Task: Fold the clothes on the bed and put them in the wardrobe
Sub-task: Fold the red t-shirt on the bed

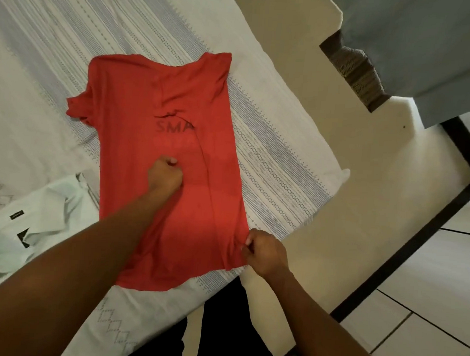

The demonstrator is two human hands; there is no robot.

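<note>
The red T-shirt (137,151) — judged soft and light — is pinched mid-body by the left hand (164,175), at its hem corner by the right hand (265,251).

Red T-shirt (159,146) flat on bed (271,141), left hand (164,175) pinching its middle, right hand (265,251) gripping its hem corner

red cloth T-shirt (164,100) — faded dark lettering (174,127) | white woven bedspread (270,158) — grey-blue dotted stripes | pale mint collared shirt (44,217), near left, black label (17,215)
</note>
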